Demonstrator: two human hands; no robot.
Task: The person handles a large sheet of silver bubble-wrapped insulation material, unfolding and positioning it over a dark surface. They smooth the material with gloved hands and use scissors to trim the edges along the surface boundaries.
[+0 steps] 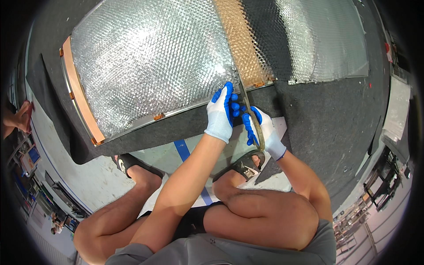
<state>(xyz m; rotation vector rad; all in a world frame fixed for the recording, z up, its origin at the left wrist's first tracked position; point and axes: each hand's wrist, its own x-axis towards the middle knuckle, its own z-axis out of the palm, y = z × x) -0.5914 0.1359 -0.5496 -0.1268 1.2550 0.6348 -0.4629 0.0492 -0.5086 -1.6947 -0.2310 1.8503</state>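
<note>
Scissors [252, 119] sit gripped in the right hand [265, 130], blades pointing up toward the near edge of the silver bubble-foil sheet [150, 66] spread over dark grey felt [327, 115] on the floor. The person squats in black sandals [240, 167], both forearms reaching forward between the knees. Just beside it, the left hand [221, 112], in a white glove with blue fingertips, presses flat on the sheet's edge, fingers spread. A brownish strip [240, 42] runs up the sheet from the cut. Copper-coloured tape [81, 95] borders the sheet's left side. Blue tape [182, 150] marks the pale floor.
</note>
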